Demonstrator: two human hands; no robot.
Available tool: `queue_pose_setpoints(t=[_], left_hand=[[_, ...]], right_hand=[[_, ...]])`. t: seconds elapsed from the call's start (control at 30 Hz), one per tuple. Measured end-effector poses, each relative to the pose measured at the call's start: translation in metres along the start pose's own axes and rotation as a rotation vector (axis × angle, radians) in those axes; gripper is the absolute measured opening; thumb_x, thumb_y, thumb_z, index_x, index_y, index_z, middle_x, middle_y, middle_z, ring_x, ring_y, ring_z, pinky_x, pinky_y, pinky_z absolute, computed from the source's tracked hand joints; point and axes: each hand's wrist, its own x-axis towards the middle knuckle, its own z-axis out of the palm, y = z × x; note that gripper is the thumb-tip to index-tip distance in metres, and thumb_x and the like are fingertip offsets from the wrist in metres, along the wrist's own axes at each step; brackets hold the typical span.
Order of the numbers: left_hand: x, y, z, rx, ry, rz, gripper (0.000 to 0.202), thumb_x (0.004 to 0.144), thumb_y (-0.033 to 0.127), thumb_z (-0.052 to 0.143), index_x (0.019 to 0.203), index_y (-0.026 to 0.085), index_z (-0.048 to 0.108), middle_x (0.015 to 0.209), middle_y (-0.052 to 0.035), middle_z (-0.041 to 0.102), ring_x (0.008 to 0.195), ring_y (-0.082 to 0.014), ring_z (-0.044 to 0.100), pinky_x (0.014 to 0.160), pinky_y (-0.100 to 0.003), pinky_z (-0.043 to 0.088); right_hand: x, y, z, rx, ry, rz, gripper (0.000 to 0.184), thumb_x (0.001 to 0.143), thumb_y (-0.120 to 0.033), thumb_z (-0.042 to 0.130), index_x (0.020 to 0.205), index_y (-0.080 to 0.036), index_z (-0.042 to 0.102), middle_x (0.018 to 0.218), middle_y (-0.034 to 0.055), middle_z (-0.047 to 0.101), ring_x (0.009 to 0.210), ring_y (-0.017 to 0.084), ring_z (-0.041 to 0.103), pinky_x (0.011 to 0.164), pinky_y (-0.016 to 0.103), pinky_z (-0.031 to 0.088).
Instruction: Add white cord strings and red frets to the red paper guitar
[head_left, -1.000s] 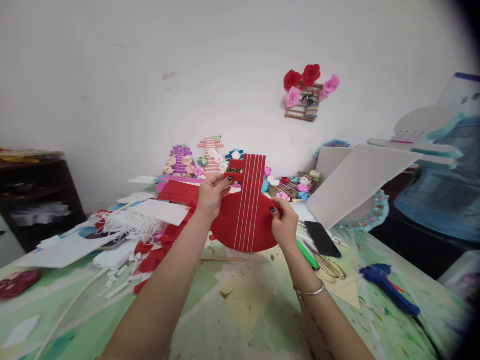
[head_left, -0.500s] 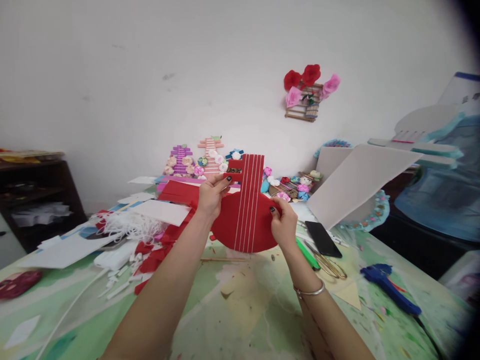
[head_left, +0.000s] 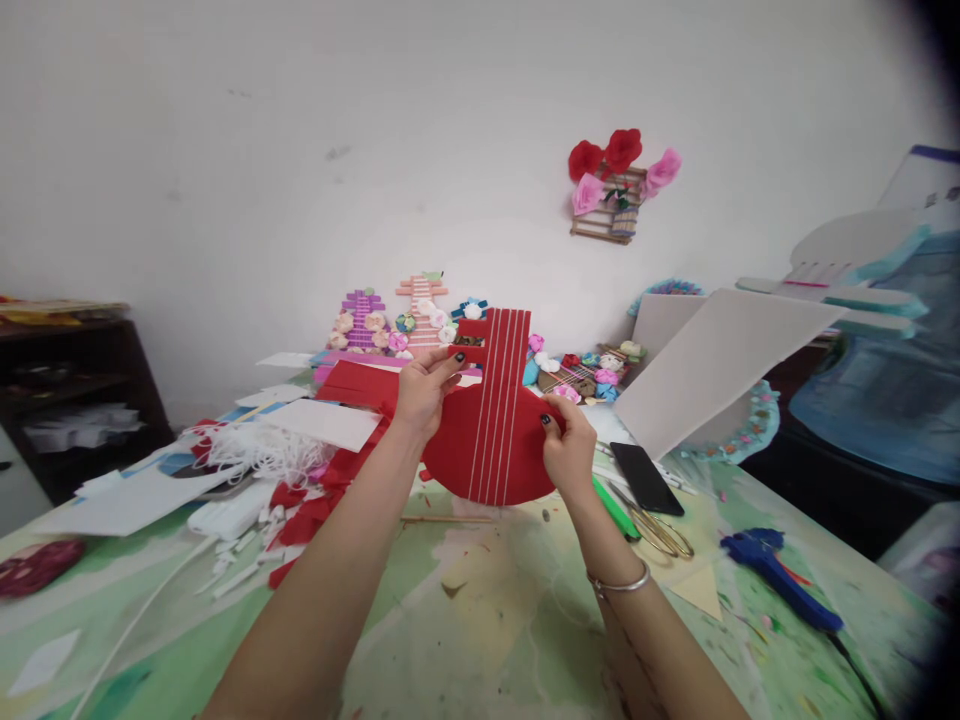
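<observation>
Between my hands stands a red craft lute (head_left: 457, 440), with a round body, a straight neck and several pale strings running down its front. My left hand (head_left: 424, 392) is closed on its left side, thumb and fingers pinching near the red pegs (head_left: 472, 328) beside the neck. At the right edge of the body, my right hand (head_left: 568, 445) grips with thumb and bent fingers. The lute is held upright, facing me, tilted slightly. Its back is hidden. A thin wooden stick (head_left: 448, 519) lies on the table just below it.
Red sheets (head_left: 356, 385), white string (head_left: 262, 450) and scraps lie left. Right are a green cutter (head_left: 615, 510), gold-handled scissors (head_left: 664, 533), a black phone (head_left: 646, 478) and a blue glue gun (head_left: 784, 580). Flower-decorated instruments (head_left: 422, 310) stand behind; a white board (head_left: 720, 360) leans at right.
Almost nothing differs. The red lute has shifted very slightly to the right at its top, with both hands keeping the same hold.
</observation>
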Motion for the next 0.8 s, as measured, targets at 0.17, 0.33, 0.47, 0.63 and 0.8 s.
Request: queue_pose_setpoints(t=[0.17, 0.33, 0.47, 0.63, 0.8], left_hand=[[0.0001, 0.0005, 0.0008, 0.005, 0.01, 0.001, 0.031, 0.054, 0.024, 0.085, 0.078, 0.017, 0.068, 0.074, 0.0001, 0.069, 0.071, -0.0117, 0.064, 0.068, -0.024, 0.042], [0.0, 0.0011, 0.0016, 0.007, 0.014, -0.001, 0.03, 0.053, 0.022, 0.084, 0.078, 0.017, 0.067, 0.071, 0.0009, 0.068, 0.07, -0.0117, 0.064, 0.067, -0.024, 0.043], [-0.0011, 0.0019, 0.0029, 0.012, 0.005, -0.006, 0.031, 0.054, 0.021, 0.084, 0.078, 0.017, 0.067, 0.072, 0.0003, 0.068, 0.069, -0.0114, 0.064, 0.068, -0.024, 0.043], [-0.0015, 0.0022, 0.0037, 0.02, 0.011, -0.002, 0.029, 0.054, 0.021, 0.083, 0.078, 0.018, 0.066, 0.071, 0.0011, 0.067, 0.068, -0.0116, 0.064, 0.067, -0.025, 0.043], [-0.0011, 0.002, 0.0041, 0.015, 0.02, 0.003, 0.03, 0.052, 0.019, 0.083, 0.077, 0.016, 0.066, 0.069, 0.0008, 0.068, 0.066, -0.0113, 0.064, 0.066, -0.024, 0.044]], right_hand=[[-0.0003, 0.0008, 0.0005, 0.011, 0.012, 0.001, 0.035, 0.07, -0.007, 0.043, 0.095, -0.018, 0.065, 0.096, 0.0096, 0.069, 0.092, 0.024, 0.062, 0.085, 0.04, 0.048], [-0.0005, 0.0022, 0.001, 0.012, 0.013, 0.001, 0.036, 0.07, -0.007, 0.043, 0.096, -0.019, 0.066, 0.096, 0.0087, 0.069, 0.091, 0.024, 0.062, 0.085, 0.04, 0.048], [-0.0008, 0.0023, 0.001, 0.014, 0.019, -0.002, 0.037, 0.07, -0.007, 0.043, 0.096, -0.019, 0.066, 0.094, 0.0088, 0.069, 0.09, 0.024, 0.062, 0.085, 0.041, 0.048], [-0.0011, 0.0018, 0.0011, 0.012, 0.026, -0.005, 0.038, 0.069, -0.007, 0.043, 0.096, -0.02, 0.066, 0.094, 0.0082, 0.069, 0.09, 0.024, 0.063, 0.085, 0.041, 0.048], [-0.001, 0.0019, 0.001, 0.012, 0.024, -0.009, 0.037, 0.069, -0.007, 0.043, 0.095, -0.019, 0.066, 0.095, 0.0079, 0.069, 0.09, 0.023, 0.063, 0.085, 0.039, 0.048]])
